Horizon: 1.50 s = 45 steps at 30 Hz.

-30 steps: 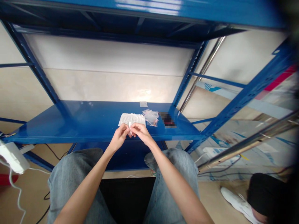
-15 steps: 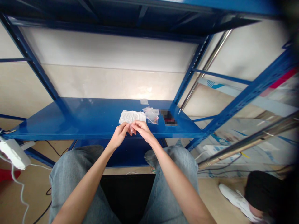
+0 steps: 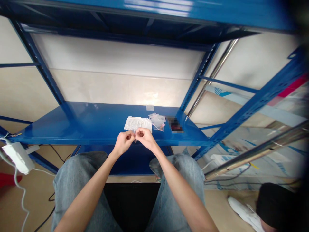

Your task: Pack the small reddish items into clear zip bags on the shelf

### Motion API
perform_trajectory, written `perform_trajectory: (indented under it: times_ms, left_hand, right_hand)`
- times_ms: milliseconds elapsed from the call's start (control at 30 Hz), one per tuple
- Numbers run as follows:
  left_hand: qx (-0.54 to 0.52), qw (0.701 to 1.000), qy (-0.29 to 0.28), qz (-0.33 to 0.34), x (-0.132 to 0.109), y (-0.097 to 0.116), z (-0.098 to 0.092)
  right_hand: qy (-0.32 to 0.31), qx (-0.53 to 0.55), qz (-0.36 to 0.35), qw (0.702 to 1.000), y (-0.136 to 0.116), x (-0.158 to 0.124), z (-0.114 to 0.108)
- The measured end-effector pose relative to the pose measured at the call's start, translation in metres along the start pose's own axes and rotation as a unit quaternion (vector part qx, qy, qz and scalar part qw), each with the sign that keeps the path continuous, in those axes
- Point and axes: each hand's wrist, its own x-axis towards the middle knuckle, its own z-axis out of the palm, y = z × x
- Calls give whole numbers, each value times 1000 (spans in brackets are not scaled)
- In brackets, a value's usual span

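My left hand (image 3: 123,142) and my right hand (image 3: 145,138) meet over the front edge of a blue steel shelf (image 3: 72,129). Their fingertips pinch a small, clear plastic piece (image 3: 134,138), mostly hidden, perhaps a little bag. Just beyond my fingers lies a crumpled white paper sheet (image 3: 137,124). To its right is a loose pile of clear zip bags (image 3: 157,121) with small reddish contents. Further right sits a dark object (image 3: 174,125), blurred out and unreadable. A small clear square (image 3: 150,108) lies near the back of the shelf.
My jeans-covered knees (image 3: 79,174) lie below the shelf. A white power strip (image 3: 18,158) with cables hangs at the left. At lower right, a person's dark-topped head (image 3: 272,203) and a white shoe (image 3: 241,209) show. A chrome pole (image 3: 256,151) crosses the right.
My hands have drawn closer together, and the clear piece is now more hidden between my fingertips. The view has shifted slightly; the items on the shelf have not moved.
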Motion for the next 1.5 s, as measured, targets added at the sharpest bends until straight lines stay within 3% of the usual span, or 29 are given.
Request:
perform_trajectory:
  times_ms: [67,133,333,400,533,633,733,867,1000,1133,1400,1500]
  left_hand:
    - [32,998,49,-4,1,2,-5]
    - [37,997,64,-1,3,6,-9]
    - [52,997,24,44,-3,10,-4]
    - [87,993,55,56,-5,8,1]
    - [111,983,133,56,-7,11,3]
    - [12,989,141,42,-4,14,-4]
    - [-147,979,140,-5,3,8,-13]
    - [-353,924,105,-104,10,-3,-20]
    - [-432,888,68,-143,10,-6,-23]
    - [-404,904,37,-134,9,-6,-28]
    - [-368,921,57,-117,12,-14,-29]
    - [-288,952,65,-80,12,-13,-30]
  right_hand:
    - [43,-60,-17,997,-7,1,-3]
    - [62,-95,-31,993,-13,2,-7]
    - [-4,-84,-56,995,-14,0,-7]
    - [3,-102,-57,993,-14,0,-5]
    - [85,-121,-68,987,-22,1,-6]
    - [65,-49,-77,994,-23,3,-12]
    - [70,19,-40,997,-10,6,-18]
    - [52,92,48,993,10,8,-16]
    - [-5,209,116,971,11,5,-8]
    - [-2,289,134,948,8,3,-7]
    - [46,292,146,944,9,7,-11]
    - [91,290,148,941,11,11,-23]
